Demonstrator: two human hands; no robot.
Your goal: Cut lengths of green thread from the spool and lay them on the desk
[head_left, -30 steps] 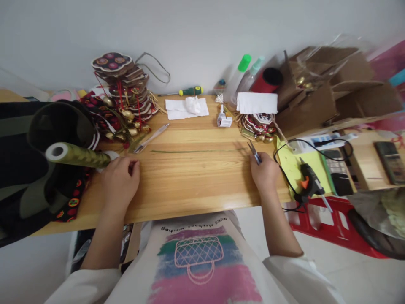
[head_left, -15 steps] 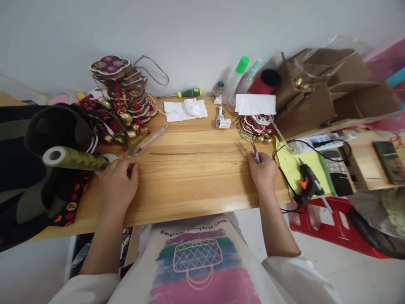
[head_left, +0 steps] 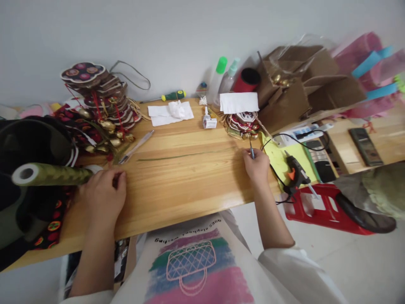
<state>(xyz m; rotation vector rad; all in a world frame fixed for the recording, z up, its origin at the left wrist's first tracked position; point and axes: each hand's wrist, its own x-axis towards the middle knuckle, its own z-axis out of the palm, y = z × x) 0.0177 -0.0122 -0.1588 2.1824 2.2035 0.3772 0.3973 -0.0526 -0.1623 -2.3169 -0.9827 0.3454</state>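
My left hand (head_left: 106,194) rests on the table's left part with curled fingers, beside a green patterned roll (head_left: 57,174); what it holds, if anything, is hidden. On the right, my right hand (head_left: 257,164) is closed around a thin bluish tool (head_left: 252,151) pointing away from me. A thin green cord (head_left: 177,156) lies across the wooden table (head_left: 190,185) between the hands, its right end near my right fingers. A clear pen (head_left: 136,147) lies beyond my left hand.
Stacked ornaments with bells (head_left: 104,97) stand at back left. White tissue (head_left: 171,112), a screwdriver (head_left: 172,96), a small glue bottle (head_left: 209,119) and bottles line the back. Cardboard boxes (head_left: 284,101), a glue gun (head_left: 295,171) and a phone (head_left: 365,147) are at right.
The view has turned to the right, so the table's objects appear further left. My right hand still grips the tool; both hands keep nearly the same places on the table.
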